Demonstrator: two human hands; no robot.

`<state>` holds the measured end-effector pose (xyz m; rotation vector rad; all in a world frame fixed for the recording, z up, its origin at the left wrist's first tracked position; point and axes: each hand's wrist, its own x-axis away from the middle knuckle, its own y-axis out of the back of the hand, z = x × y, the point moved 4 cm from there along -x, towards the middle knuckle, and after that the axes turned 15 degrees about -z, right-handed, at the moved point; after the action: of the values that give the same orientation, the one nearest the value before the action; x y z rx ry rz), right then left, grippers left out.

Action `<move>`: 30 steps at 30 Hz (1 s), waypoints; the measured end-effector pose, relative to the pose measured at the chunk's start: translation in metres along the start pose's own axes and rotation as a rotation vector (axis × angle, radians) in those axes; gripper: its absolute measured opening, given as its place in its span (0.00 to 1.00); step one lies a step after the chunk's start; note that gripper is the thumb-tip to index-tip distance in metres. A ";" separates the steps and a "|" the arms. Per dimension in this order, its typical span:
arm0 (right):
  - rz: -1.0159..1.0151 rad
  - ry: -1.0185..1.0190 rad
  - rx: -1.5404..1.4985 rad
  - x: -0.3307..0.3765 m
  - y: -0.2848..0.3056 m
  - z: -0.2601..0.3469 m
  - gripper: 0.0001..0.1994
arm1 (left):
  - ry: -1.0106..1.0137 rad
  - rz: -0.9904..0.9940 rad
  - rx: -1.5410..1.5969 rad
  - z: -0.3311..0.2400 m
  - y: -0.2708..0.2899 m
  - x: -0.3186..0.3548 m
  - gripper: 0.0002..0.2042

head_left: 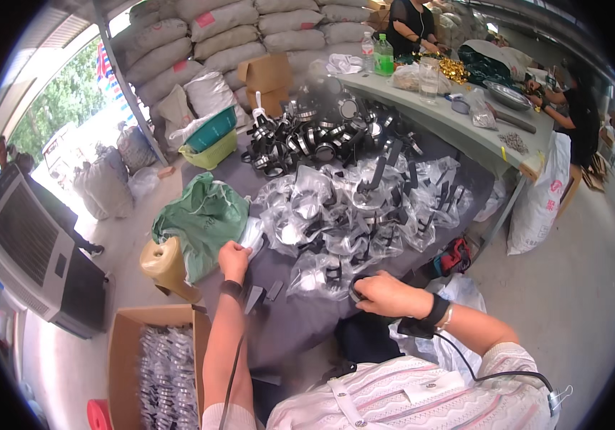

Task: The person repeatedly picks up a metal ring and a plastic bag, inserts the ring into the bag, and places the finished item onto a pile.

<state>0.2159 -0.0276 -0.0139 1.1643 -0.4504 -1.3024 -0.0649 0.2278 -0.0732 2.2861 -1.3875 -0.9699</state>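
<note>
- Left hand [234, 262]: positioned at the near edge of the white bags [253, 238]. The fingers are drawn together; whether they grip a bag cannot be told.
- Right hand [392, 294]: fingers curled around a round black part [355, 289], holding it at its edge.
- Location of black part: above the near side of the grey cloth [279, 326], just beside the nearest bagged parts [315, 279].
- Bagged parts: clear-wrapped and heaped across the middle of the cloth.
- Loose parts [325, 136]: black, unwrapped, piled behind the bagged parts.
- Green sack [203, 215]: left of the bagged parts, next to the white bags.
- Small grey pieces [274, 290]: lying on the cloth between the hands, near the left wrist.
- Carton [122, 358]: lower left, open, containing rows of wrapped items [168, 373].
- Yellow stool [163, 259]: between carton and green sack.
</note>
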 end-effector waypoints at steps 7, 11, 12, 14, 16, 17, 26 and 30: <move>-0.137 0.272 0.401 0.007 -0.015 0.015 0.12 | 0.002 0.009 0.218 0.006 0.045 0.019 0.11; -0.139 0.231 0.623 0.006 -0.003 0.029 0.08 | -0.076 -0.035 0.190 0.005 0.070 0.032 0.10; -0.141 0.202 0.655 0.006 -0.004 0.027 0.08 | -0.036 -0.028 0.292 0.007 0.075 0.037 0.10; -0.118 0.198 0.717 0.005 -0.005 0.020 0.08 | 0.000 -0.025 0.396 0.000 0.083 0.047 0.10; -0.221 0.101 0.569 0.002 0.001 0.007 0.06 | 0.132 0.047 0.584 -0.015 0.091 0.061 0.08; -0.249 0.002 0.468 0.000 0.002 -0.002 0.05 | 0.172 0.062 0.603 -0.022 0.095 0.068 0.05; -0.047 -0.487 -1.358 -0.017 0.003 0.065 0.12 | 0.243 0.296 0.812 -0.090 0.107 0.138 0.04; 0.044 -0.487 -1.831 -0.020 -0.032 0.074 0.14 | 0.265 0.436 1.027 -0.108 0.098 0.166 0.03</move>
<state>0.1337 -0.0343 -0.0041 -0.6890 0.4213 -1.2741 -0.0064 0.0261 -0.0049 2.3442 -2.4554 0.2790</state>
